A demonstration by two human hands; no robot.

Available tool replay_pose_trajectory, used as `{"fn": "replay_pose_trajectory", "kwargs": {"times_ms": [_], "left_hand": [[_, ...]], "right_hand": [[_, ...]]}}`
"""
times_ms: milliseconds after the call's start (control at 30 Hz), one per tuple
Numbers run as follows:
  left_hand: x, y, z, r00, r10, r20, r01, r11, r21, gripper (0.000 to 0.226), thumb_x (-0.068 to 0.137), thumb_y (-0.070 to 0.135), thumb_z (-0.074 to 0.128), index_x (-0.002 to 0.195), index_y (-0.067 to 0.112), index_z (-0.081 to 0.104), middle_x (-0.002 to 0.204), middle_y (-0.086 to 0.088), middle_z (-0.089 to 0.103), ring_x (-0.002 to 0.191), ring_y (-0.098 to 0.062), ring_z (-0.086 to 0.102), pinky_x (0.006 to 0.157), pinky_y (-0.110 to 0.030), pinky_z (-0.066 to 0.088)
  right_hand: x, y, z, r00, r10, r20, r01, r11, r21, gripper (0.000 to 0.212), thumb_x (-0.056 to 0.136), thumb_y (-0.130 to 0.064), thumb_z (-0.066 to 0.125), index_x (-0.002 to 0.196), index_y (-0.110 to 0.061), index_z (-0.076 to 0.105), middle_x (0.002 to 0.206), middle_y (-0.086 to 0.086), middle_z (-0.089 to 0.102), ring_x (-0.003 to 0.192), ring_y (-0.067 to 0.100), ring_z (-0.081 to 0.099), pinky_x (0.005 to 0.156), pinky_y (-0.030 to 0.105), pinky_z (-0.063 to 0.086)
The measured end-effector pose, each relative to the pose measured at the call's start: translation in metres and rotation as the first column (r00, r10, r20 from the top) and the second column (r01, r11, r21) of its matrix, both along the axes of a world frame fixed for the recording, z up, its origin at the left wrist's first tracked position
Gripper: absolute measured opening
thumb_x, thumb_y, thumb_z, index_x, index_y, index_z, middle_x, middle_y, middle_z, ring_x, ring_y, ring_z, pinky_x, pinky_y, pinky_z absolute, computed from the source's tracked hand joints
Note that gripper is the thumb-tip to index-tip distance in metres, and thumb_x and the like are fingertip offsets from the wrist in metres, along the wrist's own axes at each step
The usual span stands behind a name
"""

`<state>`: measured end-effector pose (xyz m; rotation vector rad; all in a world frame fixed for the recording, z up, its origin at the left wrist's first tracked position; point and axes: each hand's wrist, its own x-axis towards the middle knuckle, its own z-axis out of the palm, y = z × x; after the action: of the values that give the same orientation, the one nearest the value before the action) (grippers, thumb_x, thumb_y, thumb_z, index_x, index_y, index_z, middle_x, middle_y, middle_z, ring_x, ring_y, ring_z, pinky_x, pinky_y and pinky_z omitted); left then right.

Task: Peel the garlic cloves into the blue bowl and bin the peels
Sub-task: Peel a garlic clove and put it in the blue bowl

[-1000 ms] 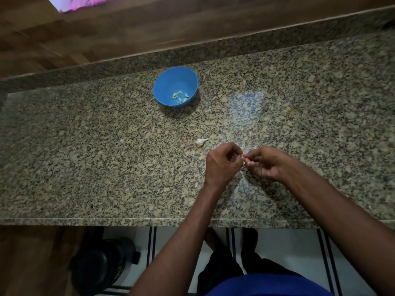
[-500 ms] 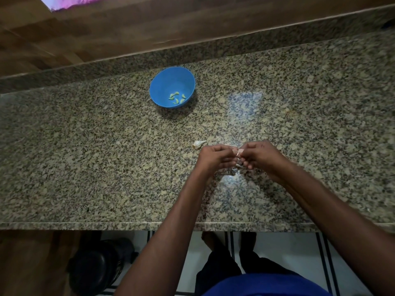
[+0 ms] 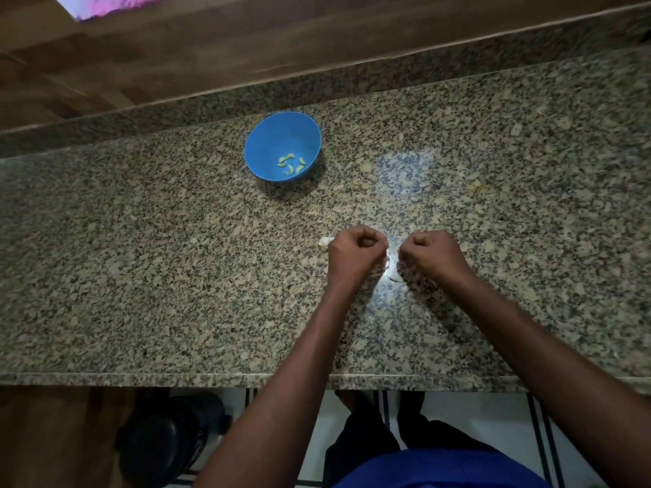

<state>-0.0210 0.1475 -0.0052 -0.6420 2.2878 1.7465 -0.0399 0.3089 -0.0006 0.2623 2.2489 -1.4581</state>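
Both hands low over the counter (image 3: 141,276), near centre: left hand (image 3: 357,253) and right hand (image 3: 431,257) curled; whether either pinches a clove, cannot tell. One unpeeled clove (image 3: 323,242) lies touching the left hand's far-left side; blue bowl (image 3: 283,145) with peeled cloves (image 3: 291,164) sits farther off. Best to strip skin over one spot, keeping scraps like the peel (image 3: 395,277) gathered for binning.

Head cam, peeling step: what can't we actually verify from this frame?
- What each hand holds: left hand and right hand are curled with their backs to the head camera, hiding fingertips and any clove.
- Unpeeled clove: partly covered by the left hand.
- Pale scrap under the right hand: too small to identify; a peel or glare.
- Cloves in the blue bowl: too small to count surely.
- Dark object under the counter: dim, cut off; maybe a bin.
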Motion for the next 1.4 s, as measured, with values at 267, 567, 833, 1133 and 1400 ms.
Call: {"fn": "replay_pose_trajectory", "kwargs": {"times_ms": [267,567,833,1133,1400], "left_hand": [[-0.039,0.001,-0.022,0.994,-0.083,-0.066,0.057,0.944,-0.325,0.013,0.088,0.006,0.075,0.091,0.018,0.078,0.088,0.003,0.077,0.079,-0.011,0.073,0.075,-0.035,0.064],[-0.031,-0.001,-0.028,0.976,-0.204,-0.082,0.119,0.802,-0.585,0.012,0.094,0.004,0.069,0.098,0.013,0.078,0.095,-0.001,0.076,0.079,-0.009,0.067,0.064,-0.020,0.056],[-0.002,-0.001,-0.035,0.894,-0.444,-0.066,0.326,0.743,-0.585,0.018,0.095,0.004,0.053,0.092,0.012,0.069,0.098,-0.001,0.049,0.088,-0.014,0.042,0.073,-0.030,0.042],[0.035,0.002,-0.025,0.895,-0.433,-0.107,0.317,0.786,-0.530,0.029,0.094,0.007,0.069,0.123,0.009,0.072,0.107,-0.006,0.064,0.094,-0.016,0.060,0.082,-0.028,0.053],[0.047,0.033,-0.028,0.888,-0.442,-0.125,0.268,0.719,-0.641,0.014,0.094,0.000,0.062,0.090,0.009,0.071,0.093,-0.012,0.062,0.087,-0.028,0.056,0.073,-0.033,0.045]], "right_hand": [[-0.002,-0.008,-0.002,0.973,0.186,-0.139,-0.123,0.921,0.369,0.009,0.084,-0.015,0.081,0.075,-0.016,0.080,0.065,-0.006,0.070,0.056,0.000,0.061,0.049,0.011,0.037],[0.008,-0.010,-0.012,0.920,0.336,-0.200,-0.199,0.843,0.500,0.023,0.089,-0.024,0.075,0.072,-0.011,0.067,0.062,0.000,0.058,0.056,0.015,0.056,0.049,0.020,0.027],[0.014,-0.004,-0.022,0.887,0.379,-0.264,-0.212,0.841,0.497,0.015,0.086,-0.015,0.075,0.073,-0.010,0.069,0.069,0.003,0.065,0.061,0.017,0.055,0.054,0.022,0.034],[0.022,0.004,-0.028,0.893,0.348,-0.286,-0.193,0.869,0.455,0.017,0.080,-0.001,0.071,0.076,-0.018,0.071,0.071,-0.004,0.066,0.067,0.016,0.063,0.059,0.030,0.053],[0.037,0.008,-0.027,0.859,0.401,-0.318,-0.181,0.819,0.544,0.008,0.085,-0.008,0.070,0.078,-0.011,0.069,0.074,0.006,0.064,0.066,0.024,0.059,0.058,0.036,0.052]]}}
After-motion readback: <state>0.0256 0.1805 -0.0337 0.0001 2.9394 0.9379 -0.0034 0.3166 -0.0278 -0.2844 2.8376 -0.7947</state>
